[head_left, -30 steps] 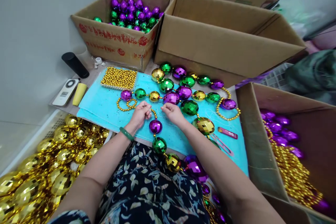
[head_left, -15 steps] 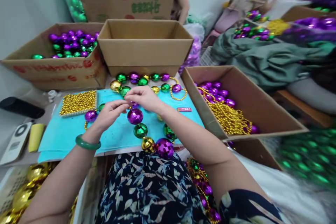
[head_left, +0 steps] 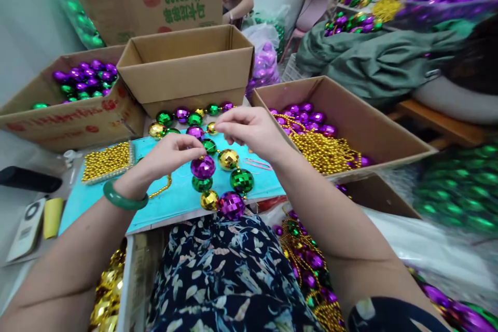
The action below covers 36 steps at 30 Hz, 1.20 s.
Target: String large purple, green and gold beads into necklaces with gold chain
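Note:
A strand of large shiny faceted balls (head_left: pixel 232 205) in purple, green and gold loops over the front edge of the blue-covered table. My left hand (head_left: pixel 171 153), with a green bangle on its wrist, pinches the strand just above a purple ball (head_left: pixel 203 167). To its right, my right hand (head_left: pixel 252 129) is raised over the strand, thumb and fingers pressed together. Whatever lies in that pinch is too small to make out. More balls of the strand (head_left: pixel 182 114) lie along the table's back, partly hidden behind my hands.
A tray of gold beads (head_left: pixel 108 163) sits left on the blue sheet (head_left: pixel 155 212). Cardboard boxes (head_left: pixel 187 73) stand behind; another box (head_left: pixel 381 129) at right holds purple balls and gold bead chains. A yellow object (head_left: pixel 53 218) lies far left. Another person's arm (head_left: pixel 239 2) shows behind.
My hands have moved apart: the right one rightward and up, the left slightly right to the strand. The hanging loop has shifted, and the view has turned a little to the right.

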Tool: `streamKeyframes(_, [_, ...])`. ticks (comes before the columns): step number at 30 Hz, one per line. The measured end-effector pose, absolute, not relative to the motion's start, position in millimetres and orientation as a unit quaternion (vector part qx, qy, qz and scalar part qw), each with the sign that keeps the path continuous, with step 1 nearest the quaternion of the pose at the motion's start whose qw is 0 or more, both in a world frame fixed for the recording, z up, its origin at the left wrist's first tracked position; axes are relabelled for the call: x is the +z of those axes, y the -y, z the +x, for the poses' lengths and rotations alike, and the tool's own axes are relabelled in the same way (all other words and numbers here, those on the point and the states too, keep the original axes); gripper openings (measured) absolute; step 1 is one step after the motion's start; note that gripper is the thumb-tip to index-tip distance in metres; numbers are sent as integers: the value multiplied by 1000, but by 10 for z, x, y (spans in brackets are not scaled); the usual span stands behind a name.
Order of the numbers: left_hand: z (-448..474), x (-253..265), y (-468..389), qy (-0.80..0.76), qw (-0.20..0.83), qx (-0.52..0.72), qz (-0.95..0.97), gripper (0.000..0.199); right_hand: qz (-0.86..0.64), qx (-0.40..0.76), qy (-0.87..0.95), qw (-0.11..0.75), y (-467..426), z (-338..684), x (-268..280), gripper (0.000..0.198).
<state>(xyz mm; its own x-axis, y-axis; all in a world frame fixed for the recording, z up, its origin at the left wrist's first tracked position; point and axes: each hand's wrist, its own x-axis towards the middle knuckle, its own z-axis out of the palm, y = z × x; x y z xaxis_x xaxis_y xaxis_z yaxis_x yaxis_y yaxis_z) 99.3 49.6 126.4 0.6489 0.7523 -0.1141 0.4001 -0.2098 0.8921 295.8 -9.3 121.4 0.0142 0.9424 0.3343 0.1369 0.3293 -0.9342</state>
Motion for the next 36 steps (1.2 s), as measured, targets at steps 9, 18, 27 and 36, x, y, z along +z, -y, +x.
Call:
streamKeyframes(9, [1086, 1224, -509, -359, 670, 134, 636, 22, -461, 434, 577, 515, 247, 2883, 661, 24])
streamKeyframes(18, [711, 997, -579, -350, 669, 25, 655, 34, -469, 420, 551, 547, 101, 2605, 469, 12])
streamKeyframes(27, [-26, 1061, -718, -416, 638, 252, 597, 25, -472, 438, 425, 636, -57, 2713, 404, 19])
streamKeyframes(36, [-72, 1543, -657, -380, 630, 330, 592, 28, -454, 472, 452, 605, -149, 2416, 289, 24])
